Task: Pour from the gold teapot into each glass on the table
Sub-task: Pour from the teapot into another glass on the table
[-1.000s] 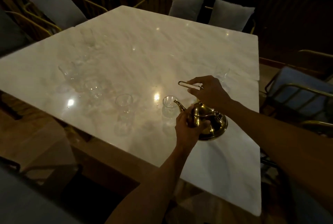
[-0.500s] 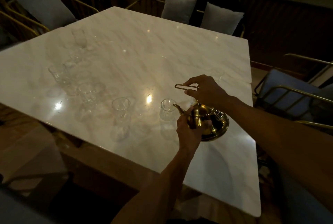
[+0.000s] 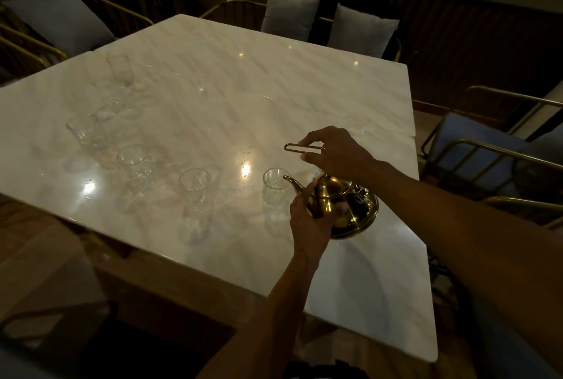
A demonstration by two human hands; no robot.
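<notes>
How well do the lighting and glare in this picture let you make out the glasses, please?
Head view: dim room; bright glare spots on the marble table; the glass by the teapot spout reads clearly, the far glass faintly; wide-angle bending at the edges.

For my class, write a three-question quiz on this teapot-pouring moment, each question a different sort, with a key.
1. True or false: the gold teapot is tilted, its spout at the nearest glass.
2. Which hand grips the looped handle? A) left hand B) right hand
3. Fill in: the left hand steadies the teapot's ____.

Key: 1 true. 2 B, the right hand. 3 body.
</notes>
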